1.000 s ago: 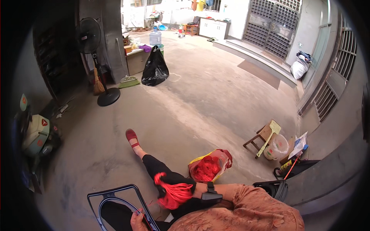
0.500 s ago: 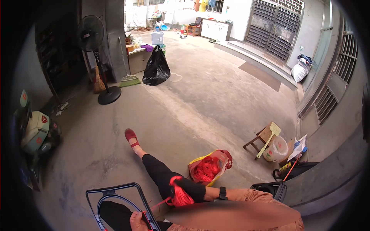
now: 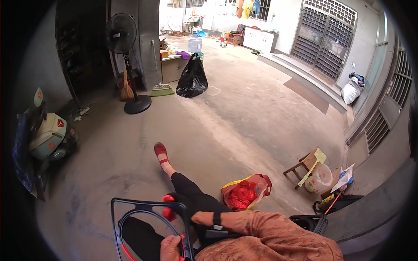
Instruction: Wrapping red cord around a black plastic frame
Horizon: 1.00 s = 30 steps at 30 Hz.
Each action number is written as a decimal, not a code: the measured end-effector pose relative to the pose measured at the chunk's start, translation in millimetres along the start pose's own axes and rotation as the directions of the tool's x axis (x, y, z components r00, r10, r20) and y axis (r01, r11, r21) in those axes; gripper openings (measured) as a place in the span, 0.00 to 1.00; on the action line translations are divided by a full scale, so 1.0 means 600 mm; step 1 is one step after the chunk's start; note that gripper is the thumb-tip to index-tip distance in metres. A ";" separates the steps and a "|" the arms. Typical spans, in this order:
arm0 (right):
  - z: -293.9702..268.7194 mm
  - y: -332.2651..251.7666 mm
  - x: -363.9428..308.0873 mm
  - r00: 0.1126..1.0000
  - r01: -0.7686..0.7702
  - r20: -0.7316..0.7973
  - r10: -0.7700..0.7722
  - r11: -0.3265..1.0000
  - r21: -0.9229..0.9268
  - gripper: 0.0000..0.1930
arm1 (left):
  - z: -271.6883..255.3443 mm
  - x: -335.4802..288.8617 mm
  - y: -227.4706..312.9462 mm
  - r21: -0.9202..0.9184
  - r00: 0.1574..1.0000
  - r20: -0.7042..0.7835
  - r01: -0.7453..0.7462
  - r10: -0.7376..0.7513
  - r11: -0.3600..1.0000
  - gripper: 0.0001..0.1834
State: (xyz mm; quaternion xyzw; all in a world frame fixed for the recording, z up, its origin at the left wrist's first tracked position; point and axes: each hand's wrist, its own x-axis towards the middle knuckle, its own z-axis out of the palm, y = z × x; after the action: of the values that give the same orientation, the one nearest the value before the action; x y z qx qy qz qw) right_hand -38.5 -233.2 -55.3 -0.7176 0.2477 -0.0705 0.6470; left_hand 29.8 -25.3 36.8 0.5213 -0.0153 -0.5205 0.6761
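Observation:
My left hand [image 3: 170, 249] is closed on the inner edge of a dark blue plastic frame [image 3: 148, 202] with a round ring inside it, near the bottom of the view. Red cord shows beside its fingers and along part of the ring. My right hand [image 3: 182, 205], seemingly in a black glove against black trousers, is partly behind the frame's right bar. It appears closed around a bundle of red cord [image 3: 169, 213]. A thin red strand runs between bundle and frame. Right of my leg, an open red and yellow bag [image 3: 262, 182] holds more red cord [image 3: 242, 195].
To the right stand a small wooden stool [image 3: 296, 169] with a yellow fly swatter [image 3: 311, 169] and a white bucket [image 3: 320, 178]. A pedestal fan [image 3: 122, 35], a broom [image 3: 163, 90] and a black bag [image 3: 193, 78] stand ahead. A scooter [image 3: 48, 135] is at the left.
My right hand has moved left with the red cord bundle, up to the frame's right bar. My left hand still grips the frame. The whole view has shifted slightly.

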 end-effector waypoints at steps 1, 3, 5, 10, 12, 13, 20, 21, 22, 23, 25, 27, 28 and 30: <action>0.021 0.174 0.060 0.690 0.692 0.371 -0.621 0.717 -0.086 0.08 | 0.018 0.007 0.003 0.029 0.997 0.053 0.049 -0.051 0.998 0.06; 0.051 0.016 0.010 0.814 0.240 0.581 -0.022 0.923 -0.301 0.11 | -0.019 0.014 -0.017 -0.015 0.997 0.034 0.065 -0.064 0.998 0.05; 0.071 -0.036 -0.010 0.802 -0.389 0.556 -0.221 0.513 0.765 0.16 | -0.005 0.007 -0.017 -0.042 0.996 -0.085 0.011 -0.015 0.999 0.05; 0.073 -0.027 0.017 0.823 -0.412 0.559 -0.105 0.567 0.713 0.17 | -0.018 0.013 -0.018 0.020 0.999 -0.038 -0.025 0.025 0.999 0.07; 0.061 -0.034 0.015 0.794 -0.439 0.583 -0.173 0.500 0.746 0.17 | -0.011 0.010 -0.015 0.006 0.998 -0.043 -0.046 0.046 0.999 0.07; 0.060 -0.035 0.015 0.779 -0.452 0.591 -0.209 0.466 0.761 0.16 | -0.008 0.008 -0.013 -0.004 0.997 -0.047 -0.067 0.066 0.998 0.07; 0.102 0.036 0.078 0.817 -0.317 0.555 -0.156 0.683 0.658 0.17 | -0.002 -0.002 -0.002 0.042 0.950 -0.243 -0.194 0.198 0.980 0.07; 0.102 0.028 0.087 0.834 -0.291 0.534 -0.142 0.709 0.642 0.17 | -0.004 -0.004 -0.002 0.044 0.949 -0.244 -0.195 0.200 0.980 0.07; 0.091 0.023 0.081 0.851 -0.265 0.510 -0.125 0.736 0.623 0.17 | -0.013 -0.005 -0.003 0.066 0.954 -0.243 -0.163 0.174 0.984 0.08; 0.060 0.020 0.073 0.868 -0.240 0.484 -0.109 0.762 0.602 0.17 | -0.022 -0.005 -0.005 0.087 0.959 -0.242 -0.130 0.148 0.988 0.09; -0.005 0.023 0.016 0.898 -0.192 0.432 -0.083 0.810 0.554 0.16 | -0.033 -0.006 -0.006 0.111 0.962 -0.230 -0.123 0.146 0.986 0.09; -0.020 0.010 0.035 0.927 -0.146 0.370 -0.059 0.853 0.502 0.16 | -0.030 -0.012 0.003 0.103 0.962 -0.231 -0.128 0.149 0.986 0.13; -0.047 0.021 0.002 0.939 -0.125 0.341 -0.051 0.872 0.473 0.16 | -0.070 -0.004 -0.013 0.111 0.976 -0.159 -0.129 0.146 0.985 0.04; -0.094 0.015 -0.019 0.962 -0.084 0.271 -0.033 0.909 0.409 0.16 | -0.094 -0.006 -0.030 0.527 0.891 -0.012 -0.379 0.453 0.761 0.07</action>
State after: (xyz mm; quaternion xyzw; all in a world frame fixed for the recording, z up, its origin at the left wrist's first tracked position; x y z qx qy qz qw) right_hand -74.6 -278.6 -52.6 -0.5627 0.1451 -0.0142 0.8137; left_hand 47.2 17.6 0.1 0.6998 -0.2211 -0.2964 0.6112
